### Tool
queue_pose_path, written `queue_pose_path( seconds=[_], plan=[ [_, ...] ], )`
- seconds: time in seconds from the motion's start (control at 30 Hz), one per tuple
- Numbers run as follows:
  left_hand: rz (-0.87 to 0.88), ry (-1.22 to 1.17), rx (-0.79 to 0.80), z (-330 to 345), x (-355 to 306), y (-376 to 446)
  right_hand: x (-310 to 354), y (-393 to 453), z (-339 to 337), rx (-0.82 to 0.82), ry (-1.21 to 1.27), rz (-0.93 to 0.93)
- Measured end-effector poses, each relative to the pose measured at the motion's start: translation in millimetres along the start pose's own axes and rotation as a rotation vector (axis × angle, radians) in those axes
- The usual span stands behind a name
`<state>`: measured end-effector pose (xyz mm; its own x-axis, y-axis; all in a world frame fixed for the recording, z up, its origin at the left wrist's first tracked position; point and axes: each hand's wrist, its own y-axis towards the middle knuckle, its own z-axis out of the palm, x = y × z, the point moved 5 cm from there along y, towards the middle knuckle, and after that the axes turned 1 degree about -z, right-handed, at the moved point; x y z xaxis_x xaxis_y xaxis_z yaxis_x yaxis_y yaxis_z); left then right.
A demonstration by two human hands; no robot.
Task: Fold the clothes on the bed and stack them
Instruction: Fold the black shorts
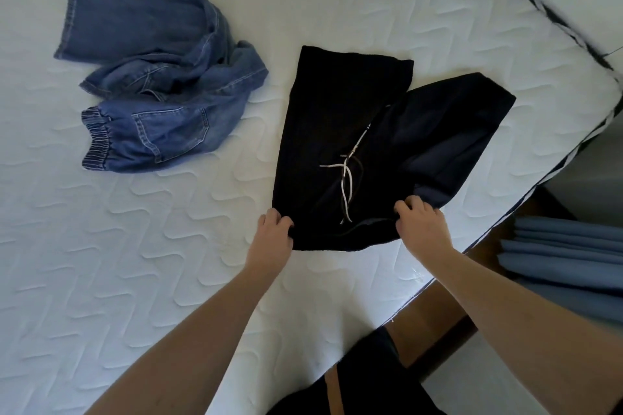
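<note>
Both hands pinch the near edge of the black pants [340,131]: left hand [274,229] at its left corner, right hand [419,222] at its right. The mattress edge [539,185] runs just right of the pants; the jeans [158,84] lie well apart on the left.

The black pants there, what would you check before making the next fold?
1. Both hands hold the waist end: ok. The left hand grips the left corner of the black pants and the right hand grips the right.
2. Legs lined up: not ok. One leg runs straight away, the other splays to the right.
3. Drawstring tucked away: not ok. It lies loose on top of the fabric.
4. Room on the mattress: ok. Bare surface lies on the near left side.
5. Jeans out of the way: ok. They lie crumpled to the left, apart from the pants.
6. Fabric flat: cannot tell. It is too dark to show creases.
</note>
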<state>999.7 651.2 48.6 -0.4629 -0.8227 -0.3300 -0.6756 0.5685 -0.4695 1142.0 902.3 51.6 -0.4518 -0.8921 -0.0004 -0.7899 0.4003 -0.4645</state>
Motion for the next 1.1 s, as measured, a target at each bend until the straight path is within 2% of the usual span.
queue_pose_path(
  seconds=[0.13, 0.3, 0.4, 0.5, 0.67, 0.83, 0.93, 1.1],
  plan=[
    [0.077, -0.113, -0.140, -31, -2, -31, 8, -32, -11, 0.096, -0.040, -0.039],
    [0.111, -0.120, -0.190, -53, 0, -74, 27, -73, -28, 0.040, -0.076, -0.059],
    [0.121, -0.082, -0.185, -65, 3, -112, 38, -104, -43, 0.040, -0.147, -0.022],
    [0.113, -0.108, -0.221, -86, 10, -151, 51, -143, -63, -0.032, -0.175, 0.045],
    [-0.010, -0.385, -0.344, -131, 29, -203, 71, -187, -95, -0.054, 0.003, 0.186],
    [-0.037, -0.611, -0.409, -173, 40, -240, 80, -226, -122, -0.117, 0.221, 0.241],
    [0.018, -0.676, -0.442, -201, 40, -259, 82, -247, -144, -0.187, 0.208, 0.242],
    [0.148, -0.665, -0.441, -252, 39, -288, 85, -272, -202, -0.308, 0.362, 0.177]
  ],
)
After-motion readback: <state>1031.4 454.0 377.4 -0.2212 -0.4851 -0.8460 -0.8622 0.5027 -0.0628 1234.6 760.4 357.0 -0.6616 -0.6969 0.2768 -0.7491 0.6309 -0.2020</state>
